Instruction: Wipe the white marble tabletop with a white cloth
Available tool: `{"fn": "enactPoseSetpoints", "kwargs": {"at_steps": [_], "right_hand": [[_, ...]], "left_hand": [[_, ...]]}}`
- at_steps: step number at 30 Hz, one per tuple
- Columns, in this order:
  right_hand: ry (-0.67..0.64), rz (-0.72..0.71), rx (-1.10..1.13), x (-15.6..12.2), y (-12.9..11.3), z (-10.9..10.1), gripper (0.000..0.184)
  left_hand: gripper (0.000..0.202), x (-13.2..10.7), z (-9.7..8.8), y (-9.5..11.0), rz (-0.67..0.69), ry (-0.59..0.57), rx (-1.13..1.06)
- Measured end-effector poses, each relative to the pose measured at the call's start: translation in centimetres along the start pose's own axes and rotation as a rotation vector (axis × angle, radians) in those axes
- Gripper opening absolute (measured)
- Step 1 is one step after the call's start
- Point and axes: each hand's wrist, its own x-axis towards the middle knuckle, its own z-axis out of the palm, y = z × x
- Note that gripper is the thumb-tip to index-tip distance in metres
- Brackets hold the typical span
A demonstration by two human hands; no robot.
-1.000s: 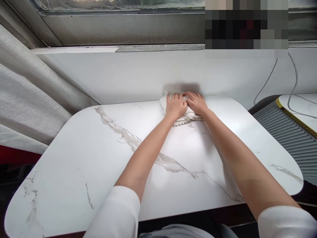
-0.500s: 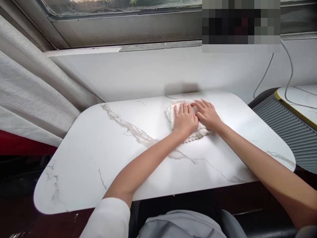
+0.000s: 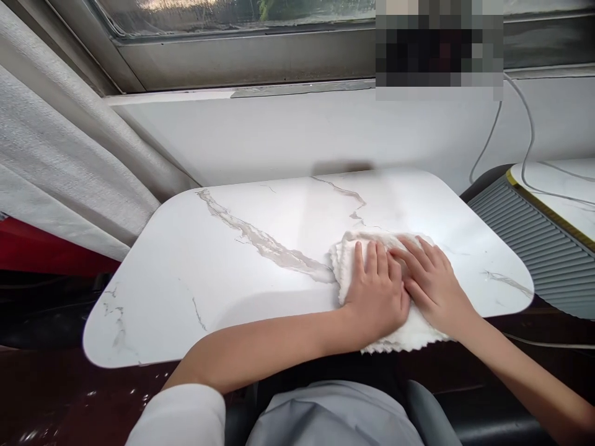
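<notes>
A white folded cloth (image 3: 411,331) lies at the near edge of the white marble-veined table (image 3: 242,279), its scalloped hem hanging slightly past the rim. My left hand (image 3: 376,291) presses flat on the cloth with the fingers stretched forward. My right hand (image 3: 430,282) lies flat beside it, fingers extended and angled left, touching the left hand. Both hands cover most of the cloth.
A white wall and a window sill (image 3: 242,93) run behind the table. A grey curtain (image 3: 69,155) hangs at the left. At the right stand a ribbed grey unit (image 3: 525,238), another white tabletop with a gold rim (image 3: 558,198) and grey cables (image 3: 488,139).
Both hands have slid the cloth from the table's far edge by the wall back to the near edge, slightly rightward.
</notes>
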Motion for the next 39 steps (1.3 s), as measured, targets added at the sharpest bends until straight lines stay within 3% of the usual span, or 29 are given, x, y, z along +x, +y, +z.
{"fn": "enactPoseSetpoints", "kwargs": {"at_steps": [4, 10, 19, 26, 39], "right_hand": [[-0.023, -0.011, -0.013, -2.3, 1.6, -0.9, 0.044], [-0.064, 0.036, -0.016, -4.1, 5.4, -2.0, 0.051], [-0.052, 0.145, -0.023, -2.9, 6.2, -2.0, 0.048], [-0.027, 0.118, -0.039, 3.2, 8.5, -0.9, 0.045], [0.02, 0.138, 0.023, 17.3, 12.1, 3.2, 0.045]], "left_hand": [[0.056, 0.0, -0.2, 2.2, 0.054, 0.006, -0.026], [0.056, 2.4, 0.5, 4.9, 0.105, 0.012, -0.092], [0.053, 4.5, 1.2, 4.5, 0.101, 0.004, -0.185], [0.05, 9.1, 3.5, 1.8, -0.01, 0.042, -0.218], [0.044, 18.6, 6.6, -6.7, -0.38, 0.104, -0.19]]}}
